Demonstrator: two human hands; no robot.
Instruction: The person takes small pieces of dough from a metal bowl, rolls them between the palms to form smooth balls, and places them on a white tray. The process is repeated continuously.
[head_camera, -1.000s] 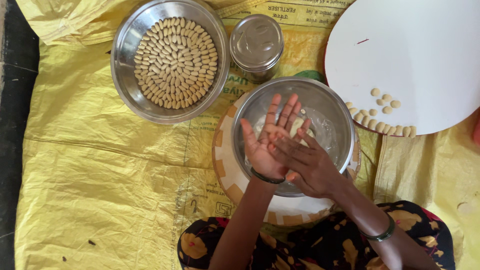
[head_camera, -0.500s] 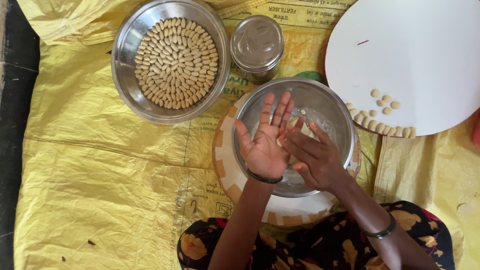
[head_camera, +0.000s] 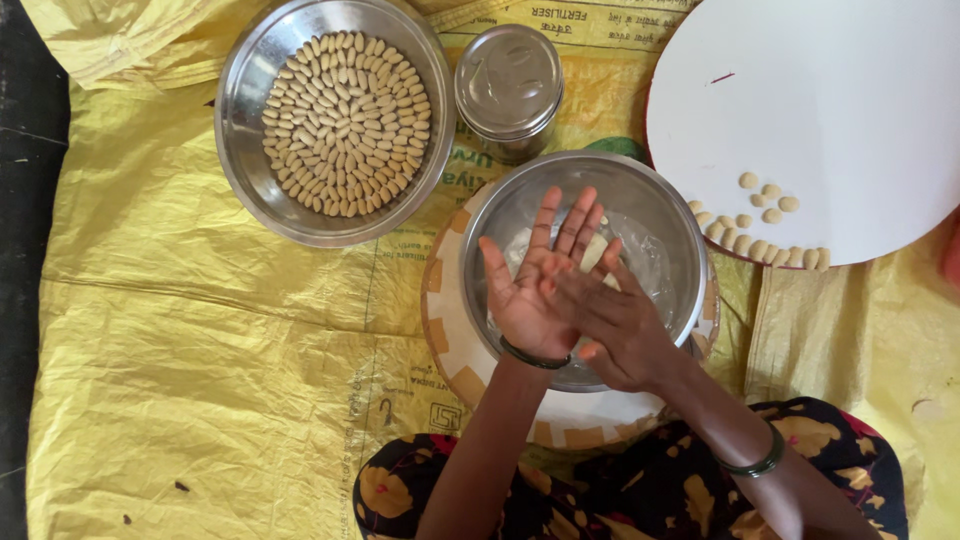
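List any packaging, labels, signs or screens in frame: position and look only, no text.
Yellow printed sack: spread flat as a ground sheet under everything, crinkled, dark print near the top edge and beside the steel bowls.
Small square stamp mark: dark outline on the sack, left of the person's left forearm.
No screens or signs.

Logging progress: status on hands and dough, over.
Left hand open, palm up; right hand pressed across it. Dough peeks between, over steel bowl. Nothing blocking.
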